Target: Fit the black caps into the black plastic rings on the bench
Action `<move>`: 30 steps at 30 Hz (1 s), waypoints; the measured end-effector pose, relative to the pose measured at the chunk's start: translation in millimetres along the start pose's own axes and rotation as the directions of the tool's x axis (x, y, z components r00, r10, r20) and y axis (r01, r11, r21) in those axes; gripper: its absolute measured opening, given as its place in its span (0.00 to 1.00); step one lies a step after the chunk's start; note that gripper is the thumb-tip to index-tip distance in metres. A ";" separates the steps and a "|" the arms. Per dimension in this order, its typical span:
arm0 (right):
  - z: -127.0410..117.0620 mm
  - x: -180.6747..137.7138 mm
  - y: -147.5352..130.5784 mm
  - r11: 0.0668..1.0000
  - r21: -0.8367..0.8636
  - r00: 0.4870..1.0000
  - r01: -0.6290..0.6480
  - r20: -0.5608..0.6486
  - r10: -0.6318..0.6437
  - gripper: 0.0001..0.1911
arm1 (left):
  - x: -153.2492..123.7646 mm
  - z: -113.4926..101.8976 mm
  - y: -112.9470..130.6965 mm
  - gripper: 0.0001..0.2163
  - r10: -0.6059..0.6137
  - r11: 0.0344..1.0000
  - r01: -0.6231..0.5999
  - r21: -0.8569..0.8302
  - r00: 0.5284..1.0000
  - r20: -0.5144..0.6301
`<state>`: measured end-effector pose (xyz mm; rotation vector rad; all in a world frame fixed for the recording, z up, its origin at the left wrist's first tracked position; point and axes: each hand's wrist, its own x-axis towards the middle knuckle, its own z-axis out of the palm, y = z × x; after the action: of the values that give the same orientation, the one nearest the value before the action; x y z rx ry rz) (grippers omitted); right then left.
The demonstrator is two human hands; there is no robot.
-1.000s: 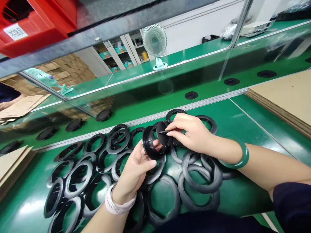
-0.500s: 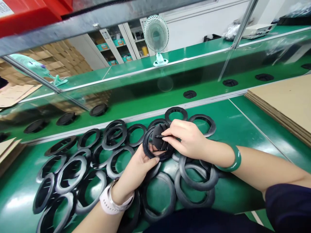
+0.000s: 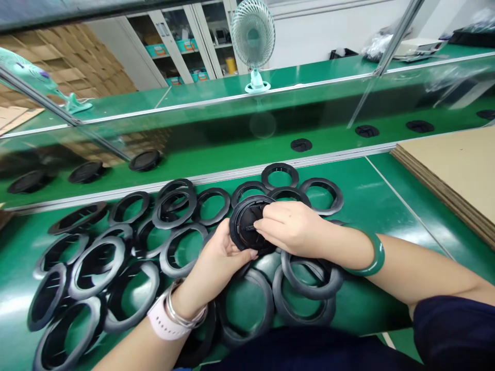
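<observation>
My left hand [image 3: 228,247] grips the lower left rim of a black plastic ring [image 3: 236,226], thumb on the near edge. Inside that ring sits a round black disc [image 3: 247,232] with a raised bar across its middle. The fingers of my right hand [image 3: 288,226] are pinched on this bar, covering the disc's right side. Whether the disc is fully seated I cannot tell. Around and below both hands lie several loose black rings, among them one ring [image 3: 268,304] just under my left hand and overlapping ones [image 3: 336,283] below my right wrist.
Beyond the metal rail [image 3: 216,178] a green conveyor belt [image 3: 232,149] carries several black discs, one disc [image 3: 301,145] near the middle. Flat cardboard sheets [image 3: 452,154] are stacked at the right. A small fan [image 3: 253,38] stands on the far bench behind a clear panel.
The disc, tilted above the ring before, now lies inside it, with my right hand still on its bar. The discs at the belt's left have shifted left, while the view also moved.
</observation>
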<state>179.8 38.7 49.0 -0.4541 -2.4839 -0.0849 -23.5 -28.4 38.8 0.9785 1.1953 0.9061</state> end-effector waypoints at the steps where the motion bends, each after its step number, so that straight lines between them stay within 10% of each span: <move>1: -0.3 0.0 -0.3 1.000 -0.009 1.000 0.008 0.002 -0.008 0.12 | -0.1 0.1 0.1 0.35 -0.003 1.000 0.003 0.000 1.000 -0.001; 30: -2.7 0.8 -11.5 0.998 0.001 0.996 -0.057 0.070 0.056 0.12 | -10.2 -1.2 -0.9 0.30 0.035 0.981 -0.028 0.192 0.999 -0.033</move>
<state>176.7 27.7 52.2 -0.5341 -2.5367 -0.0429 -26.2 -38.1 41.0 1.1418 1.3192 0.8475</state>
